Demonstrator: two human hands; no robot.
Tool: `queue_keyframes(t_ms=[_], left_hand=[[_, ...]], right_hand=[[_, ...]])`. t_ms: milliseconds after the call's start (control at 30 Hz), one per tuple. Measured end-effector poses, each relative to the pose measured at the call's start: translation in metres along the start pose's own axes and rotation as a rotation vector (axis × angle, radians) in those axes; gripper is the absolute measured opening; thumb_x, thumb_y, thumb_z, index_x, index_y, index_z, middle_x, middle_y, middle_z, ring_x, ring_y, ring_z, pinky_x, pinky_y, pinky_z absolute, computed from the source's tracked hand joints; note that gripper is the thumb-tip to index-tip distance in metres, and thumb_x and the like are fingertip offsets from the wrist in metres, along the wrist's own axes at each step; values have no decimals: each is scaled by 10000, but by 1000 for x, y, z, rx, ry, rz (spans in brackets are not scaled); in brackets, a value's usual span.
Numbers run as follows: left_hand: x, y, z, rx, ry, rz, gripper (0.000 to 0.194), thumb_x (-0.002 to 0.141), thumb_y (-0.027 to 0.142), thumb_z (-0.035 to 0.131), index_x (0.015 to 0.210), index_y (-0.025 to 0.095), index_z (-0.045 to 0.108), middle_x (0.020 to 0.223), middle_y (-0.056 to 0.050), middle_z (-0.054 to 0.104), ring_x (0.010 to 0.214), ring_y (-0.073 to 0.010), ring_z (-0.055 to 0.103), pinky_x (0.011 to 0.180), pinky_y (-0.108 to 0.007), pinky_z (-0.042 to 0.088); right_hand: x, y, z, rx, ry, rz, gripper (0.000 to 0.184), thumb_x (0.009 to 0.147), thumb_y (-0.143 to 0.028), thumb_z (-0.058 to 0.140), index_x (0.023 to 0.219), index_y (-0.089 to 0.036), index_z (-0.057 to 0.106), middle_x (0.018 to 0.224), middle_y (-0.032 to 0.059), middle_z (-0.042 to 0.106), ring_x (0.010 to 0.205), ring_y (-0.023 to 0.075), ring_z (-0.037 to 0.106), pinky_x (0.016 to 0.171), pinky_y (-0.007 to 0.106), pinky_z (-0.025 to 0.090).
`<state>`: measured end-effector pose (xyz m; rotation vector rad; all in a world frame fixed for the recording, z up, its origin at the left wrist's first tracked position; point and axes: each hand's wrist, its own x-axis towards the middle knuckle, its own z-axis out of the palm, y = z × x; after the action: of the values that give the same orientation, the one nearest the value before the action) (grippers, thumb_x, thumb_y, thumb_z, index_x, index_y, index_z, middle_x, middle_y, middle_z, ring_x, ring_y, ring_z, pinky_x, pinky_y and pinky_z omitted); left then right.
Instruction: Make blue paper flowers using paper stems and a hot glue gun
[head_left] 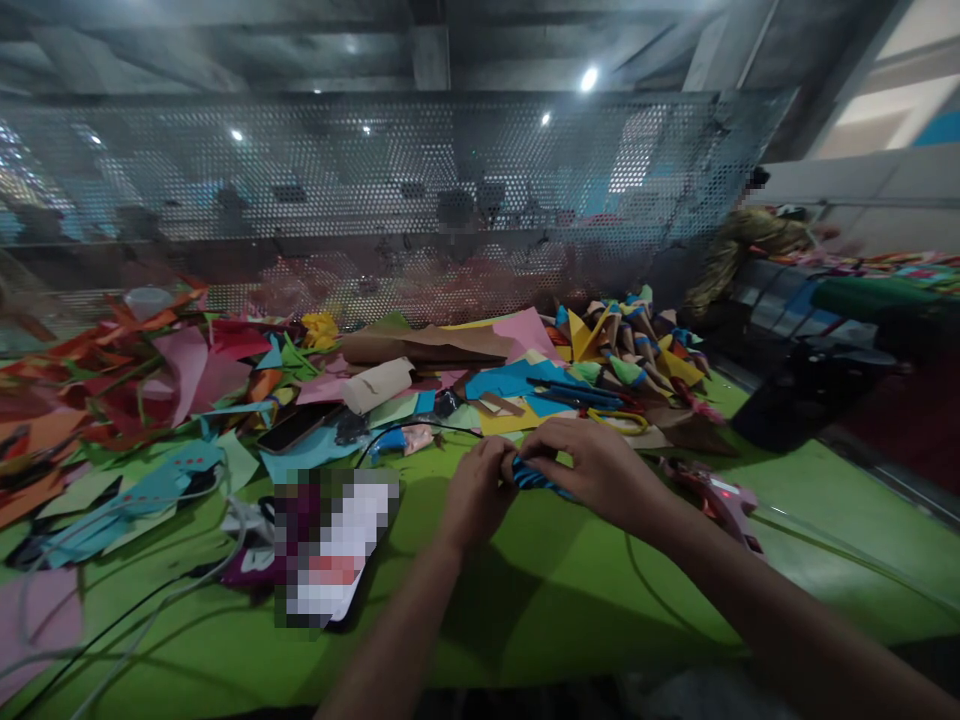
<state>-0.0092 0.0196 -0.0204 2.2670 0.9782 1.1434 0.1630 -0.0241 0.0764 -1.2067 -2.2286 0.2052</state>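
Both hands meet over the middle of the green table (525,640). A small blue piece with dark stripes (541,480), seemingly rolled or folded, is between them. My left hand (480,490) closes round its left end, and my right hand (604,475) pinches it from above and the right. The fingers cover much of the piece, so its full shape is hidden. To the right of my right hand lies a pink glue gun (720,500) with a small red light. Just beyond the hands are blue sheets (510,380) and yellow-handled scissors (619,420).
A phone-like device (341,560) stands at left among white cables. Red and orange sheets (172,370) pile up at the back left; a heap of coloured cones (637,345) sits at the back right. Behind rises a perforated metal screen (450,200). Another person (742,240) bends at far right.
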Motion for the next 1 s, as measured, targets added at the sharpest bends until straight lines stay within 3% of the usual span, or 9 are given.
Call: queue_keyframes(t_ms=[100,200,433,533,633,733,1000], left_hand=[[2,0,-1,6,-16,-7,341,688,8,600,960,208,551,961,-41,654,931,-215,600,784,-313,433],[2,1,-2,-9,-23,-22,350,672,15,618,961,204,558,973,-51,657,943,-226,600,799,-326,436],[-2,20,-13,-148,-67,-96,336,772,233,678,1082,210,552,1092,-60,626,1034,-236,580,969,-404,391],[-2,25,-19,-249,-119,-158,298,821,304,645,1093,220,555,1099,-52,609,1041,-236,561,952,-385,405],[-2,26,-21,-368,-140,-184,239,944,401,482,1082,230,575,1095,-51,601,1056,-230,548,947,-365,417],[-3,25,-20,-429,-145,-216,316,993,448,377,1051,233,600,1079,-47,601,1073,-224,541,959,-348,416],[0,21,-18,-471,-174,-230,323,967,481,428,1017,211,597,1024,-53,568,993,-215,526,860,-308,432]], right_hand=[[1,1,0,37,16,55,113,826,-89,671,850,-192,712,837,14,738,764,157,661,680,244,438],[1,3,1,-3,0,21,99,855,-113,665,864,-190,728,865,29,746,808,168,668,715,255,443],[-2,-4,-2,-351,-42,-78,149,936,-184,591,914,-159,737,850,64,723,829,201,649,725,311,397],[-3,-8,-4,-466,-71,-114,127,922,-181,611,862,-158,720,818,53,707,781,196,626,695,323,359],[-3,-8,-4,-529,-75,-156,88,891,-168,649,818,-160,696,799,42,697,740,185,600,667,327,324],[-3,-7,-1,-536,-30,-176,121,902,-163,627,791,-163,678,769,36,685,706,180,582,649,329,308],[-4,-2,4,-353,0,-74,79,892,-184,653,831,-164,700,819,51,718,765,191,638,670,294,367]])
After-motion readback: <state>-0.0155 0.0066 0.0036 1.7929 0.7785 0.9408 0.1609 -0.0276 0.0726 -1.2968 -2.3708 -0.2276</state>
